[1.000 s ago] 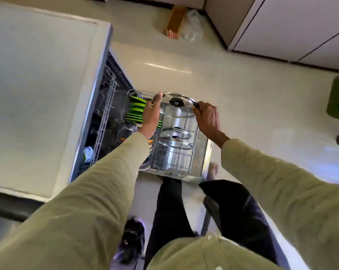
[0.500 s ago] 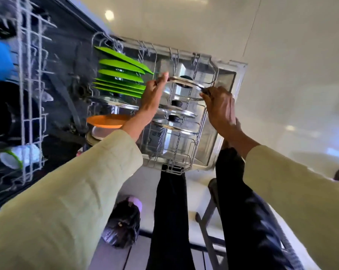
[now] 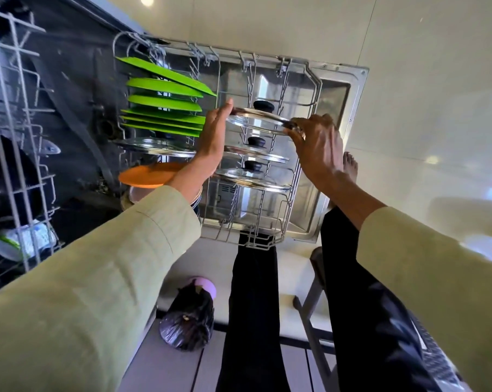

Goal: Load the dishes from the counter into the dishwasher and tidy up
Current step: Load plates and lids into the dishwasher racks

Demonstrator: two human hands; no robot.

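Now held over the far part of the lower rack (image 3: 309, 89): a glass lid (image 3: 260, 121) with a black knob, tilted on edge among the wire tines, level with the row of lids behind it. Left hand (image 3: 215, 137) flat against the lid's left rim, fingers straight and together, palm pressing inward. Right hand (image 3: 319, 145) on the opposite rim, fingertips curled round the metal edge and pinching it. Just nearer the body, 2 more glass lids (image 3: 256, 155) with black knobs, standing in the same row of tines, one behind the other, apart from the held one. To the left in the same rack, a stack of green plates (image 3: 165, 108) on edge, close together, the farthest one leaning outward. Below those, another glass lid (image 3: 154, 147) lying nearly flat, then an orange plate (image 3: 145, 175), partly hidden by the left wrist. Under the rack, the open dishwasher door (image 3: 340, 108), steel, lying flat over the pale floor. Far left, the upper rack (image 3: 10, 114) with dark cookware and a white cup with a green rim (image 3: 15, 244); details there blurred. Both arms in pale green sleeves (image 3: 103, 278). Black trousers below, a bare foot (image 3: 350, 165) beside the door's edge. On the floor near the body, a black bag (image 3: 188, 321) over a lilac object, and a metal frame to its right, kind unclear.
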